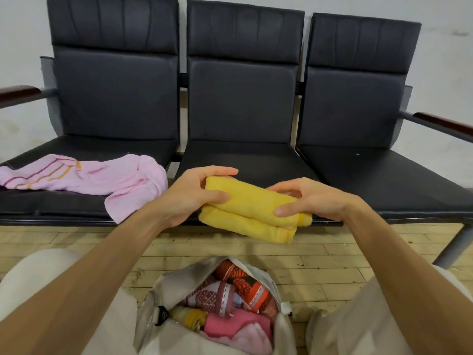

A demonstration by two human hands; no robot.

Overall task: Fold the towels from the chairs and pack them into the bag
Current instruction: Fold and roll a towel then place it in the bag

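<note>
Yellow towel (252,210), far side hidden, seemingly folded.

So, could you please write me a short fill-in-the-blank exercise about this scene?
1. Both hands hold a folded towel coloured ____.
2. The pink towel lies unfolded on the ____ seat of the row.
3. The bag on the floor has its zip ____.
4. The left hand and right hand grip the folded towel at opposite ____.

Missing words: yellow; left; open; ends
</note>
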